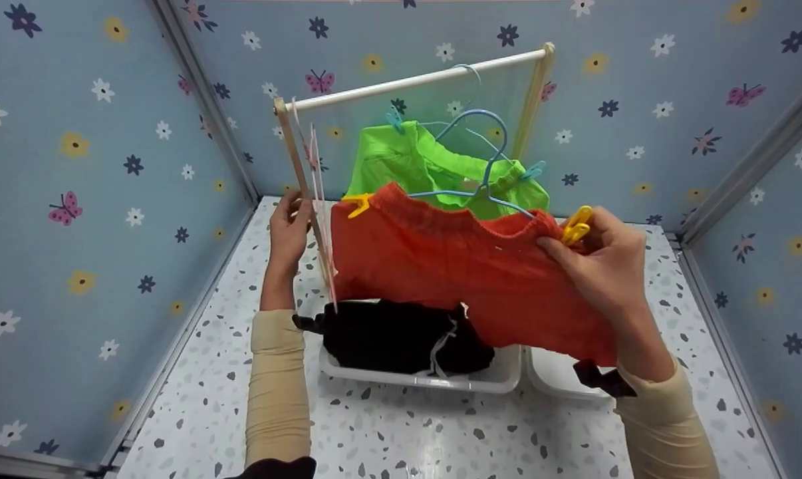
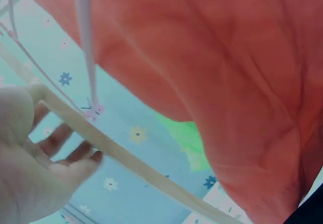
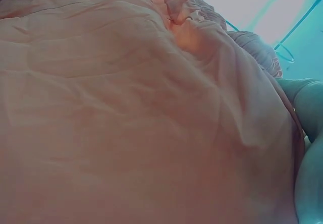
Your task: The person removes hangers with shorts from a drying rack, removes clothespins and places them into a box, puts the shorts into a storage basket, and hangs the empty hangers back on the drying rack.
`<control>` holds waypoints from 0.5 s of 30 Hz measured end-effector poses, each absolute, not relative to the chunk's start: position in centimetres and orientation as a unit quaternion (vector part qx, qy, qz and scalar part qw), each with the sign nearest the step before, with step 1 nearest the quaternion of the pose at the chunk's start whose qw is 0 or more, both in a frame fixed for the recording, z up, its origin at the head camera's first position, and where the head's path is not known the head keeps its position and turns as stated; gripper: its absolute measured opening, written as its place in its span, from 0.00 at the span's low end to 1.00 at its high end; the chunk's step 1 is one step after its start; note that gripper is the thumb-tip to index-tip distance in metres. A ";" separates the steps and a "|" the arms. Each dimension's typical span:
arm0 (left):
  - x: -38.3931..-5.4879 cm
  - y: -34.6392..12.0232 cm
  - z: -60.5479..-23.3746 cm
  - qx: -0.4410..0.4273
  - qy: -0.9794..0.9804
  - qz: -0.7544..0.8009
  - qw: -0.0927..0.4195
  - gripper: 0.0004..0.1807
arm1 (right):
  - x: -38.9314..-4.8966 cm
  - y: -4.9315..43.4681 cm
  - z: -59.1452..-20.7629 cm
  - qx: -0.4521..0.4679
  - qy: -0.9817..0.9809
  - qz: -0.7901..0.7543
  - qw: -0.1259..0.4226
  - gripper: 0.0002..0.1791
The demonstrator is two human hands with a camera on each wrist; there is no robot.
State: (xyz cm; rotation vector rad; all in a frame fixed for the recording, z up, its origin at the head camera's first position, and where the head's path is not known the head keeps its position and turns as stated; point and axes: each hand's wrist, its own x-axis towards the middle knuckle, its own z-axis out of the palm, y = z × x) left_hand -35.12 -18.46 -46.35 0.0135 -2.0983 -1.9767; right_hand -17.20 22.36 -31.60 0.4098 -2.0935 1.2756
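Note:
Red shorts [image 1: 441, 259] with a gathered waistband hang from a blue hanger [image 1: 505, 133], one yellow clip [image 1: 357, 205] at the left end. At the right end my right hand [image 1: 607, 266] pinches the waistband beside a second yellow clip [image 1: 577, 225]. The hanger's hook overlaps the green garment behind and is off the rod in the head view. My left hand [image 1: 288, 229] holds the rack's left wooden post [image 2: 121, 156], its fingers curled behind it. In the right wrist view the red cloth [image 3: 151, 123] covers most of the picture and hides the fingertips.
A green garment [image 1: 384, 159] hangs by blue clips from the rack's white rod [image 1: 407, 82]. Thin pale hangers [image 1: 316, 166] dangle at the rod's left end. Below, a black garment [image 1: 394, 339] lies in a white tray [image 1: 507, 372], beside another white tray [image 1: 560, 379]. Patterned walls surround the speckled table.

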 end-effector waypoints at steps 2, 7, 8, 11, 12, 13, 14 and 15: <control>-34.4 -18.6 -45.7 0.010 -0.729 -0.669 0.147 0.23 | -17.2 22.4 -31.6 0.156 -0.796 0.491 0.319 0.13; -29.9 -18.1 -41.8 -0.019 -0.712 -0.663 0.229 0.16 | -17.1 22.7 -31.8 0.160 -0.789 0.501 0.317 0.13; -28.7 -17.9 -40.8 -0.037 -0.702 -0.666 0.249 0.15 | -17.2 22.8 -31.9 0.164 -0.787 0.504 0.317 0.13; -24.9 -16.9 -38.3 -0.110 -0.673 -0.668 0.298 0.11 | -17.6 23.3 -32.4 0.171 -0.782 0.509 0.318 0.13; -23.9 -16.6 -37.7 -0.139 -0.663 -0.668 0.308 0.11 | -17.8 23.6 -32.6 0.172 -0.781 0.510 0.318 0.13; -23.0 -16.3 -37.1 -0.166 -0.658 -0.663 0.315 0.12 | -18.0 23.8 -32.8 0.172 -0.779 0.511 0.319 0.13; -22.1 -15.9 -36.6 -0.186 -0.656 -0.659 0.316 0.12 | -18.2 24.1 -33.0 0.171 -0.779 0.512 0.319 0.13; -21.4 -15.5 -36.1 -0.203 -0.657 -0.653 0.316 0.14 | -18.4 24.3 -33.2 0.170 -0.779 0.512 0.320 0.13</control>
